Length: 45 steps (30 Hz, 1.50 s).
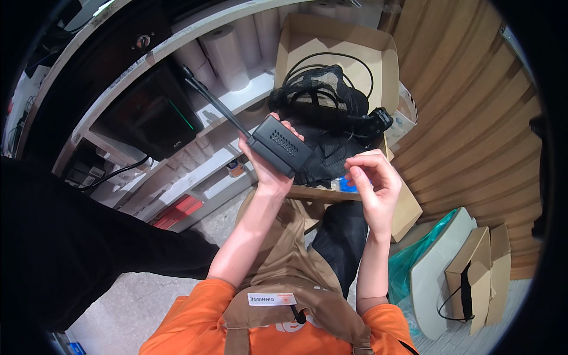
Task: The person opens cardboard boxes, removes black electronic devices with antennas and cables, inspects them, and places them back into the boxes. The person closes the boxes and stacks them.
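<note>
My left hand (270, 171) holds a black electronic device (282, 144) with a vented face and a long antenna (217, 103) pointing up and to the left. Its fingers curl round the far side of the casing. My right hand (375, 186) is raised to the right of it, fingers bent and apart, with nothing seen in its grasp. Beyond both hands, black mesh gear with straps (328, 111) lies in an open cardboard box (337, 35). Something blue (347, 184) shows at the box's near edge, partly behind my right fingertips.
White shelves (262, 91) on the left hold paper rolls (226, 57) and a black APC unit (151, 111) with a green light. A person's dark-clothed leg (146, 244) stands at left. Corrugated wooden panelling (466, 111) bounds the right, above a grey bin lid (439, 275) and an opened carton (470, 270).
</note>
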{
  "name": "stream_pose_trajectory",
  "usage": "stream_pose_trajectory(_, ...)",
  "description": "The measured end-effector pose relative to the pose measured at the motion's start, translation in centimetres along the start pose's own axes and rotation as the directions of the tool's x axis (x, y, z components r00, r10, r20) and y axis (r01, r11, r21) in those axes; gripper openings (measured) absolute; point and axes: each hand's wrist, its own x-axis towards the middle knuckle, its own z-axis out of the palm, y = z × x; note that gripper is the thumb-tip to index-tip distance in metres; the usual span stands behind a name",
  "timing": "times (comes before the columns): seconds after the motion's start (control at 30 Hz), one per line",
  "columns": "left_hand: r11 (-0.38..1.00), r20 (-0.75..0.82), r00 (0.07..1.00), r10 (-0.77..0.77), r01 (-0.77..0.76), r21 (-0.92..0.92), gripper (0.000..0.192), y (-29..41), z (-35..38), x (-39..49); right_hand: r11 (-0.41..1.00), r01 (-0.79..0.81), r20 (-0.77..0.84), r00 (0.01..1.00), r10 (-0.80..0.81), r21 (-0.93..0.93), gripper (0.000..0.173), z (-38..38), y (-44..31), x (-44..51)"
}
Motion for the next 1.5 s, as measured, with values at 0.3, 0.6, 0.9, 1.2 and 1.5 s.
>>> stream_pose_trajectory(0.3, 0.993, 0.057, 0.998, -0.013, 0.02, -0.118, 0.07, 0.7, -0.6, 0.4, 0.956, -0.273, -0.153, 0.945, 0.287, 0.107, 0.008, -1.4, 2.2, -0.1)
stream_pose_trajectory(0.6, 0.999, -0.006, 1.0, 0.015, -0.015, -0.036, 0.065, 0.0, -0.8, 0.0, 0.984, 0.045, 0.003, 0.999, -0.046, -0.17, 0.012, 4.7, 0.9, -1.3)
stream_pose_trajectory(0.9, 0.977, 0.081, 0.995, -0.059, 0.074, -0.2, 0.048, -0.3, -1.3, 0.0, 0.945, 0.133, -0.082, 0.983, -0.164, -0.298, 0.009, 6.0, 1.3, -1.7)
stream_pose_trajectory(1.2, 0.951, 0.07, 0.994, 0.086, -0.103, 0.291, 0.072, 2.8, 0.0, -0.6, 0.921, 0.071, -0.138, 0.982, -0.133, -0.383, 0.009, 2.7, 3.0, -2.5)
stream_pose_trajectory(1.5, 0.241, 0.196, 0.949, 0.246, -0.256, 0.936, 0.076, 3.0, -0.4, 0.5, 0.939, -0.215, -0.483, 0.873, 0.063, -0.268, 0.017, -5.3, 4.3, -1.0)
